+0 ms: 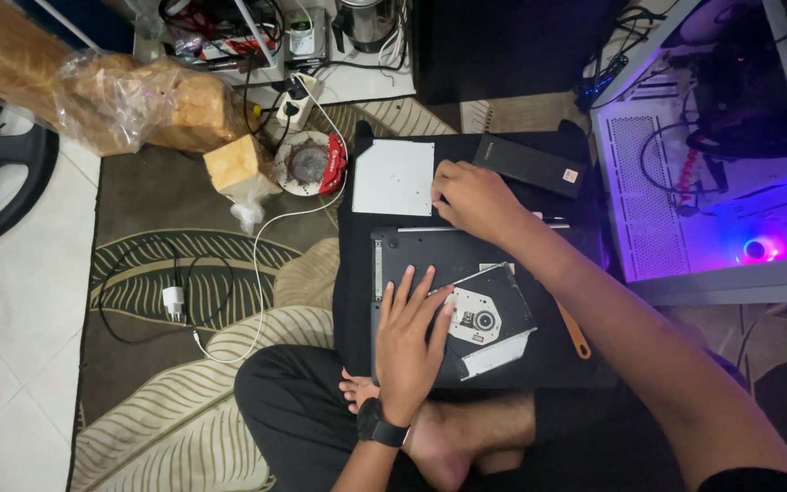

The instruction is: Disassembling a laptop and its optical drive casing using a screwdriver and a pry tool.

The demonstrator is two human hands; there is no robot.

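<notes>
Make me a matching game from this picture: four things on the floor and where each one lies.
Things:
1. optical drive
2. white sheet
3. white charger plug
4. orange-handled tool

Places:
A. on the patterned rug, left of the laptop
B. under the left hand, on the laptop
C. beside the right hand, behind the laptop
D. right of the drive

Pairs: 1-B, 2-C, 3-A, 4-D
</notes>
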